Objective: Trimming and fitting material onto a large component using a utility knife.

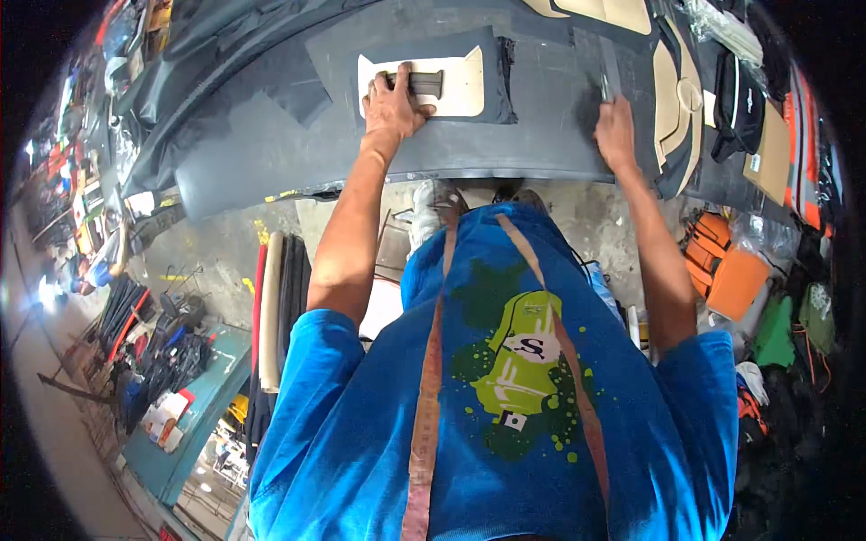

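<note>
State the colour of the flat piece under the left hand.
The flat piece is cream; clearest in the head view.

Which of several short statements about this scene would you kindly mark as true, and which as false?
1. The left hand touches a dark grey, metal-looking block. True.
2. The block lies on a red cloth. False: it lies on a cream-white, flat panel with pointed corners.
3. The right hand touches the panel. False: the right hand is apart from it, to its right.
4. A faded-red, ribbon-like tape hangs over the blue fabric shirt. True.
5. Curved, cream-coloured flat pieces lie right of the panel. True.
</note>
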A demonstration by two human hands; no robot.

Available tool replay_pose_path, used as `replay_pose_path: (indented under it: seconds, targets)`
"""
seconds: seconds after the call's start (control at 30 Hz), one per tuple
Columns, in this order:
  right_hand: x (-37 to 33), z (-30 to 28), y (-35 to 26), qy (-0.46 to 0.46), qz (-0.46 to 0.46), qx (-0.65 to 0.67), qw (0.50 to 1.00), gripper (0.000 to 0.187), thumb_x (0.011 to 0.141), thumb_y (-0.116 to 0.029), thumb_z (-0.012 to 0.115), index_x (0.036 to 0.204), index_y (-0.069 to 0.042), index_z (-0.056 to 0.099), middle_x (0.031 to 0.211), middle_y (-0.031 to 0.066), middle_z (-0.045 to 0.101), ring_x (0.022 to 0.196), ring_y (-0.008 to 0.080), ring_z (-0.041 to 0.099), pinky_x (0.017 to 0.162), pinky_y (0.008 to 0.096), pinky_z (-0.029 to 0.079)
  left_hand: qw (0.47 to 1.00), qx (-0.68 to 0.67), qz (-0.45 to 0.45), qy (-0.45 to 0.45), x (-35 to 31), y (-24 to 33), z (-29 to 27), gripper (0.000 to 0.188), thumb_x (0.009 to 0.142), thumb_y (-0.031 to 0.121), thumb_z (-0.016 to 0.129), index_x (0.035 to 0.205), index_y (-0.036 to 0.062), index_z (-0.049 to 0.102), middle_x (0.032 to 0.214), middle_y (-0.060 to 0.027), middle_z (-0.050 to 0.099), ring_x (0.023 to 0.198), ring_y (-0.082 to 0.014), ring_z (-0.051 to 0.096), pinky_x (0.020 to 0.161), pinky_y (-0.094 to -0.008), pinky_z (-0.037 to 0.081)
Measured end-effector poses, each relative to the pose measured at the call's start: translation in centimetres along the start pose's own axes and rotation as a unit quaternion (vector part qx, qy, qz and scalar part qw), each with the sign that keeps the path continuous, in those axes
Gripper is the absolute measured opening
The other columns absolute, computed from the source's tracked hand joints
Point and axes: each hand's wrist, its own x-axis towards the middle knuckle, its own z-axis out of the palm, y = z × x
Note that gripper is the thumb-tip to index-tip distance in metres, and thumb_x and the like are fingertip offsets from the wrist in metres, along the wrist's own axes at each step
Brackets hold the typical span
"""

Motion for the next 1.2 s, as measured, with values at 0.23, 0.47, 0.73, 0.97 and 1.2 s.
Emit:
replay_pose_path:
  seconds: [0.23,0.47,0.73,0.97,1.2]
  targets:
    - [-9.5,4.6,-8.9,-0.058,0.288,0.342,0.893,0.018,0.106,-0.020,0.053,0.119,-0.008,0.056,0.087,0.0041,0.063,0.061,0.0144,0.056,0.052,0.0301,0.046,0.980,-0.169,0.108,0.002,1.6,4.5,-2.2,0.052,0.086,0.023,0.077,0.131,0.0005,0.063,0.130,-0.0205,0.056,0.113,-0.0380,0.059,0.096,-0.0404,0.051]
    - [-6.3,9.8,-16.5,-0.095,0.163,0.117,0.975,0.031,0.110,-0.026,0.046,0.128,-0.001,0.046,0.100,0.0261,0.068,0.084,0.0494,0.066,0.075,0.0622,0.048,0.941,-0.064,0.331,-0.019,6.9,4.6,3.5,0.047,0.084,0.012,0.074,0.128,-0.0017,0.064,0.117,-0.0169,0.058,0.099,-0.0359,0.061,0.092,-0.0396,0.052]
    - [-2.5,14.0,-17.1,-0.079,0.195,0.059,0.976,0.023,0.107,-0.018,0.046,0.116,0.004,0.046,0.092,0.0310,0.067,0.079,0.0514,0.067,0.075,0.0600,0.051,0.937,-0.122,0.320,-0.069,8.6,4.2,3.8,0.055,0.086,0.016,0.075,0.137,0.0004,0.061,0.120,-0.0151,0.056,0.101,-0.0358,0.060,0.096,-0.0395,0.051]
    - [-2.2,15.1,-17.6,-0.084,0.199,0.015,0.976,0.019,0.105,-0.013,0.046,0.112,0.004,0.046,0.094,0.0319,0.066,0.080,0.0492,0.068,0.075,0.0577,0.054,0.942,-0.087,0.315,-0.073,9.2,4.0,4.4,0.068,0.090,0.025,0.075,0.151,0.0042,0.052,0.129,-0.0146,0.053,0.104,-0.0351,0.059,0.101,-0.0401,0.049]
    - [-1.9,15.4,-17.0,-0.089,0.194,0.011,0.977,0.022,0.103,-0.014,0.050,0.113,0.005,0.045,0.097,0.0319,0.067,0.083,0.0502,0.069,0.078,0.0566,0.055,0.942,-0.048,0.314,-0.106,9.7,4.5,3.8,0.072,0.092,0.030,0.074,0.155,0.0069,0.047,0.132,-0.0138,0.052,0.105,-0.0358,0.059,0.103,-0.0414,0.048]
